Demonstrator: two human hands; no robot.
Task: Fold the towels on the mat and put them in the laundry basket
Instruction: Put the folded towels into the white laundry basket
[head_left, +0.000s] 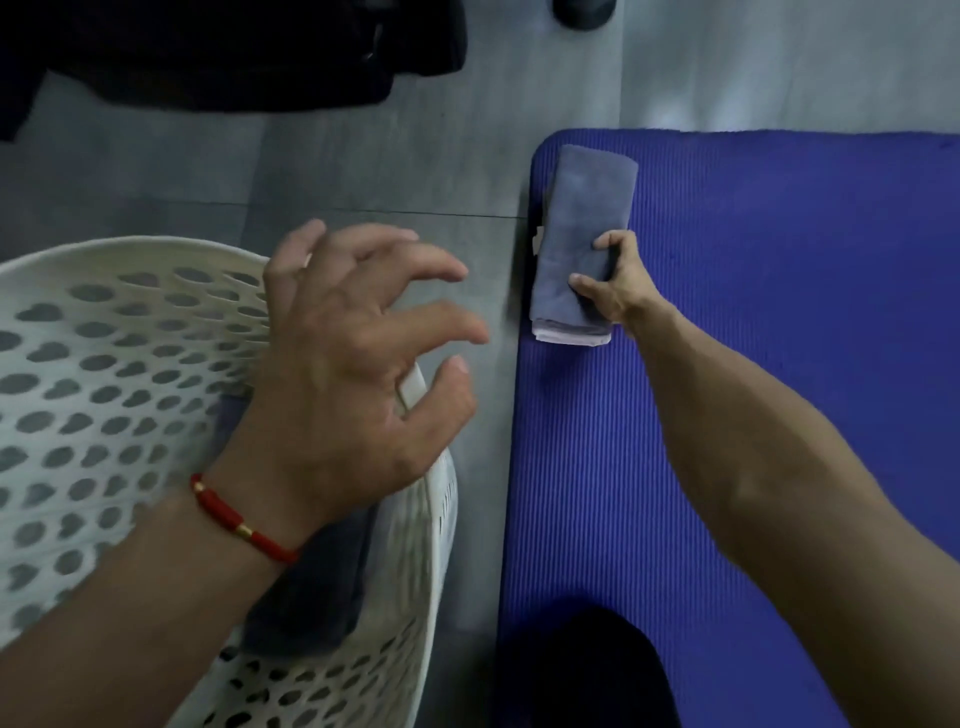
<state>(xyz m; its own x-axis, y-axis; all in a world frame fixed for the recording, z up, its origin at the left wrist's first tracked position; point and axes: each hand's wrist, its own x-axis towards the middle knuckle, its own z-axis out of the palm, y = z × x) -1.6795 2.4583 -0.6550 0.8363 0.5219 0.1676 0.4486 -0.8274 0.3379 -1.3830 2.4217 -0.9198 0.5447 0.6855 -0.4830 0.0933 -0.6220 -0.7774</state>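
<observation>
Near the far left corner of the blue mat (753, 415), my right hand (613, 280) pinches the folded grey towel (582, 228), thumb and fingers curled round its near end, while my left hand (353, 364) hovers spread and holding nothing over the rim of the white laundry basket (104, 364), where a dark towel (311, 587) already lies. I judge the step as transfer: next I lift the stack intact and carry it left into the basket without letting the folds spill.
</observation>
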